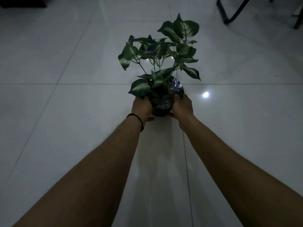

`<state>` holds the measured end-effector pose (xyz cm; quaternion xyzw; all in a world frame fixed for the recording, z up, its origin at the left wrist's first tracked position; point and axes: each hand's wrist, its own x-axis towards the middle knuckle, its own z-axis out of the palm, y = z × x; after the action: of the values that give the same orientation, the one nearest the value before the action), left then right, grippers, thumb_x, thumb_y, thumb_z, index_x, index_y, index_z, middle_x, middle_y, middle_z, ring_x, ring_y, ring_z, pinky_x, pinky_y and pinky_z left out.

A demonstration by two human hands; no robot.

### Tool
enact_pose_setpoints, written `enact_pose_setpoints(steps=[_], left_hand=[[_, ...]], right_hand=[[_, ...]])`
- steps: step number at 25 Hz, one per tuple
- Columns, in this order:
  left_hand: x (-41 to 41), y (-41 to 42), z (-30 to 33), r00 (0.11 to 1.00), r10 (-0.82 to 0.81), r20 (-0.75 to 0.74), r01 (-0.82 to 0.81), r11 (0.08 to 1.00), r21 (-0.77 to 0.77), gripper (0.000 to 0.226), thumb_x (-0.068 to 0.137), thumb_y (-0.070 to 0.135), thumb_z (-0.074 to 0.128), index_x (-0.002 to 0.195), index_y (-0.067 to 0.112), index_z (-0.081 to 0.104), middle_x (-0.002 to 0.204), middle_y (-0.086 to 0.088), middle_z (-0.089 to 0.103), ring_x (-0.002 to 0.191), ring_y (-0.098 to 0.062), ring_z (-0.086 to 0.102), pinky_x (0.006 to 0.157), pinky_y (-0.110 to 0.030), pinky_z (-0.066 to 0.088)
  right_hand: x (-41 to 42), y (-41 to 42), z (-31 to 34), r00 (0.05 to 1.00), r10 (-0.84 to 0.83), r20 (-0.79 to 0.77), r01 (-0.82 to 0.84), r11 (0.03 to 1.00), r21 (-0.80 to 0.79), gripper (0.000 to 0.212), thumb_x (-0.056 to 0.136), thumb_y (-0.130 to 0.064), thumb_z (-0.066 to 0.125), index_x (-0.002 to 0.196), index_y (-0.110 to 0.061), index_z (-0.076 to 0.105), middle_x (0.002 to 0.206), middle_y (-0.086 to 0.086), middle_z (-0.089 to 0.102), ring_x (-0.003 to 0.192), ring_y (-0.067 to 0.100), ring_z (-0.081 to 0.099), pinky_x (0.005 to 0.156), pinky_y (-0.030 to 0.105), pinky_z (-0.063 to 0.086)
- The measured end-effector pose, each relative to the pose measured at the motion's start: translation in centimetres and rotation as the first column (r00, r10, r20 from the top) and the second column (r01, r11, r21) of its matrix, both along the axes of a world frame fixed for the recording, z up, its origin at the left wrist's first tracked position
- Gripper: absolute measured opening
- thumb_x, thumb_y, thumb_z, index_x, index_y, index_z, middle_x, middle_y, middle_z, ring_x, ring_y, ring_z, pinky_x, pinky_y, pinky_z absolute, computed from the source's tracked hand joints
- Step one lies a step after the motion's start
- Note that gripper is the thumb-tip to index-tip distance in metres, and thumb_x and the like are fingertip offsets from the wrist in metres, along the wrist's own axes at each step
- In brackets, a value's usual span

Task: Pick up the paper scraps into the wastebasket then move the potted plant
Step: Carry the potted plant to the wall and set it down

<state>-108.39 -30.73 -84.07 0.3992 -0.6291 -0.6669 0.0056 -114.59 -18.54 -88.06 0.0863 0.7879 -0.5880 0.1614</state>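
A potted plant [161,63] with green-and-white leaves sits in a small dark pot wrapped in shiny plastic, in the middle of the view over the pale tiled floor. My left hand [142,108] grips the pot's left side; a black band circles that wrist. My right hand [182,106] grips the pot's right side, fingers over the plastic. Both arms stretch straight out. I cannot tell whether the pot rests on the floor or hangs just above it. No paper scraps or wastebasket show.
Dark furniture legs [229,12] stand at the top right, and a dark object [23,2] fills the top left corner. A bright light reflection [205,94] glints on the glossy tiles to the right of the pot.
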Motion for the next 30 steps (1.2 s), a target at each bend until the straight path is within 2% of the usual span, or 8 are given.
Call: enact_pose_setpoints(steps=[2,6,11,13,15,18,24,30], left_hand=[[0.3,-0.2,0.4,0.999,0.018,-0.029,-0.019,1.0,-0.02,0.037,0.099,0.029,0.043,0.135,0.025,0.048,0.132,-0.007,0.056,0.101,-0.028,0.057,0.064,-0.038,0.059],[1.8,-1.1,1.7,0.992,0.116,-0.055,-0.118,0.992,-0.042,0.035,0.097,0.027,0.047,0.132,0.026,0.053,0.121,-0.006,0.063,0.091,-0.021,0.062,0.075,-0.047,0.061],[7.0,-2.4,5.0,0.991,0.124,-0.051,-0.124,0.992,0.009,0.022,0.098,0.019,0.049,0.117,0.024,0.059,0.11,-0.005,0.068,0.093,-0.024,0.068,0.072,-0.039,0.063],[9.7,-3.3,7.6,0.99,0.123,-0.065,-0.124,0.992,-0.022,0.02,0.098,0.018,0.048,0.113,0.026,0.058,0.107,-0.004,0.068,0.094,-0.026,0.068,0.074,-0.041,0.063],[12.4,-4.1,11.1,0.991,0.117,-0.06,-0.121,0.99,-0.073,0.02,0.098,0.02,0.048,0.114,0.028,0.058,0.108,-0.004,0.067,0.093,-0.026,0.068,0.077,-0.046,0.062],[16.2,-4.8,17.6,0.992,0.119,-0.047,-0.124,0.981,-0.15,0.019,0.097,0.027,0.048,0.114,0.03,0.057,0.109,-0.005,0.067,0.092,-0.026,0.066,0.078,-0.05,0.061],[22.0,-4.2,34.2,0.992,0.102,-0.075,-0.118,0.959,-0.259,0.026,0.09,0.04,0.046,0.114,0.034,0.055,0.109,0.001,0.065,0.104,-0.027,0.064,0.088,-0.053,0.056],[27.9,-4.0,54.7,0.991,0.131,-0.014,-0.128,0.942,-0.311,0.028,0.097,0.034,0.048,0.123,0.027,0.056,0.108,0.002,0.064,0.102,-0.027,0.063,0.087,-0.051,0.056]], right_hand=[[1.0,-0.1,1.0,1.0,0.004,0.003,-0.003,0.999,-0.039,0.045,0.083,-0.045,0.043,0.12,-0.027,0.059,0.116,0.004,0.067,0.106,0.028,0.065,0.093,0.053,0.055],[3.6,-0.7,4.0,0.998,0.044,0.044,-0.039,0.994,-0.097,0.028,0.089,-0.035,0.046,0.114,-0.026,0.058,0.112,0.003,0.066,0.103,0.025,0.065,0.091,0.052,0.057],[9.2,-1.1,7.5,0.997,0.054,0.055,-0.042,0.98,-0.195,0.036,0.099,-0.024,0.049,0.135,-0.019,0.056,0.123,0.001,0.065,0.108,0.017,0.065,0.089,0.044,0.06],[12.3,-1.4,10.2,0.992,0.082,0.096,-0.06,0.975,-0.214,0.037,0.103,-0.022,0.047,0.139,-0.02,0.053,0.127,0.0,0.063,0.108,0.016,0.065,0.085,0.04,0.062],[14.9,-1.8,14.1,0.985,0.127,0.12,-0.106,0.98,-0.167,0.036,0.103,-0.026,0.047,0.139,-0.023,0.052,0.129,0.0,0.062,0.108,0.02,0.066,0.083,0.043,0.062],[17.7,-2.0,21.4,0.975,0.176,0.137,-0.157,0.978,-0.139,0.032,0.103,-0.03,0.048,0.135,-0.025,0.054,0.124,-0.001,0.065,0.099,0.022,0.071,0.083,0.047,0.061],[21.9,-1.7,38.7,0.966,0.24,0.096,-0.228,0.966,-0.124,0.034,0.105,-0.029,0.044,0.138,-0.021,0.051,0.127,0.002,0.065,0.083,0.019,0.076,0.069,0.036,0.06],[26.5,-2.5,57.9,0.939,0.292,0.183,-0.261,0.949,-0.175,0.035,0.105,-0.026,0.044,0.139,-0.021,0.051,0.125,0.005,0.066,0.08,0.022,0.077,0.074,0.041,0.062]])
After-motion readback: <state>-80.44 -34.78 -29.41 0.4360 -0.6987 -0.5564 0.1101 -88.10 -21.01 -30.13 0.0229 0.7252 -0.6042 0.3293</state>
